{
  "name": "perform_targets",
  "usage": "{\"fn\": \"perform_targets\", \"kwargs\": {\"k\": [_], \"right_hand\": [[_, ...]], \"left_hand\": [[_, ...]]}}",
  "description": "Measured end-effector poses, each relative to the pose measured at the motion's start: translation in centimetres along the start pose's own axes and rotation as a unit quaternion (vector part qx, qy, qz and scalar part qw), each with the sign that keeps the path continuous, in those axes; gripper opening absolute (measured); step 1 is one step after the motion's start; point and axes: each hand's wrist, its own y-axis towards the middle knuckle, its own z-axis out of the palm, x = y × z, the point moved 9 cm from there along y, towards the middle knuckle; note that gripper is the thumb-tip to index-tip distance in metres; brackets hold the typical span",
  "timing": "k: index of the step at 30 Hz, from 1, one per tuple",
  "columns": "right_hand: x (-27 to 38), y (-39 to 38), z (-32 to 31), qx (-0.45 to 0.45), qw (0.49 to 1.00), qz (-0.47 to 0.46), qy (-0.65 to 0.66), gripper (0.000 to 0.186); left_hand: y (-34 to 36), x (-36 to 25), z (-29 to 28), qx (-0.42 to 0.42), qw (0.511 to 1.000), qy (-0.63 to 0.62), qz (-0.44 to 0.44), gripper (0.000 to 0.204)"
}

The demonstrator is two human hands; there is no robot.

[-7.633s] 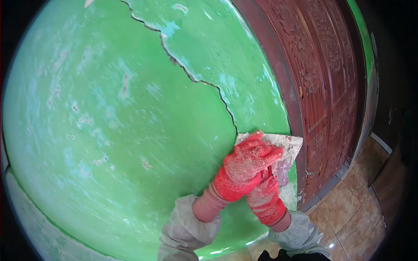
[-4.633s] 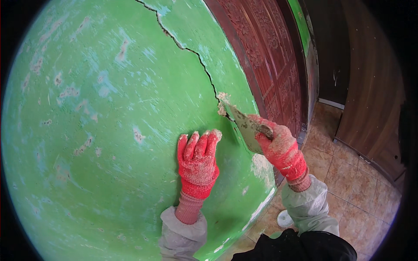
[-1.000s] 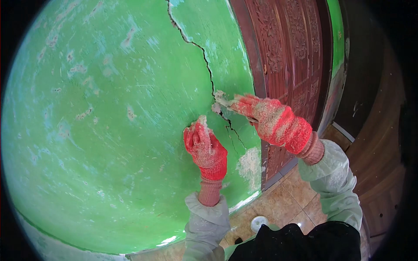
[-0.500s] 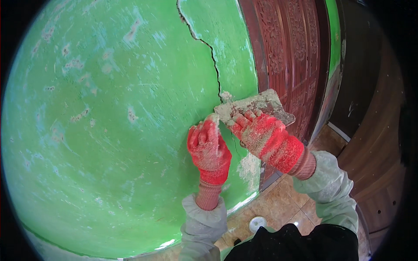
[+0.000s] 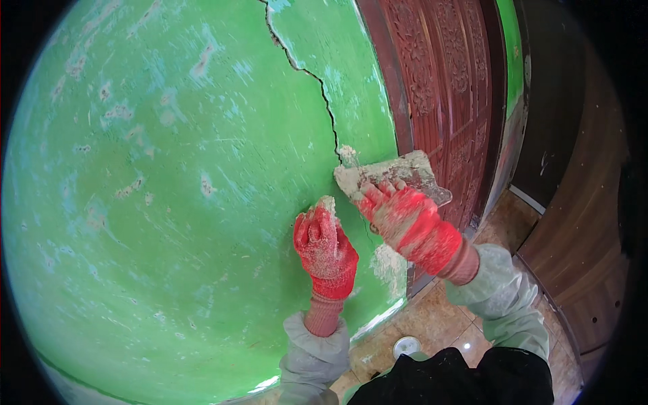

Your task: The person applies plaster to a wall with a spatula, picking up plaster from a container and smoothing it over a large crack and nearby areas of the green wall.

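A dark jagged crack [image 5: 325,93] runs down the green wall [image 5: 223,283]. My right hand [image 5: 413,219], in a red, putty-smeared glove, grips a flat scraper [image 5: 405,170] coated with beige putty. The scraper's left corner is close to the crack's lower end, below a small dab of putty [image 5: 347,154] on the wall. Lower left of it, my left hand [image 5: 326,251], in a matching glove, is closed with a lump of putty [image 5: 328,204] at its fingertips. A gap separates that hand from the scraper.
A carved reddish-brown door [image 5: 432,74] stands right of the wall. Pale rough putty [image 5: 389,266] marks the wall below my right hand. Underneath are floor tiles [image 5: 439,317] and a round white-rimmed container [image 5: 406,347]. Brown wooden panels [image 5: 574,270] stand at far right.
My left hand has drawn down and away from the scraper's edge, where its fingertips were before. The right hand keeps the scraper at nearly the same place by the crack.
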Motion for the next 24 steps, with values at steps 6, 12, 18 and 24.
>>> {"fn": "perform_targets", "kwargs": {"k": [6,12,18,24], "right_hand": [[-1.0,-2.1,-0.3,0.033,0.979,0.079,0.183,0.036],[1.2,-4.2,-1.1,-0.087,0.904,0.212,0.361,0.051],[1.6,-2.9,-0.6,-0.128,0.857,0.239,0.438,0.052],[3.6,-0.7,0.2,-0.044,0.910,0.280,0.302,0.051]], "left_hand": [[0.1,0.3,-0.4,0.033,0.999,0.021,-0.005,0.038],[1.8,0.4,-0.8,0.058,0.998,0.018,-0.020,0.038],[4.6,0.9,-0.2,0.097,0.984,-0.116,-0.092,0.045],[4.4,-0.2,-0.5,0.088,0.994,-0.065,-0.008,0.044]]}}
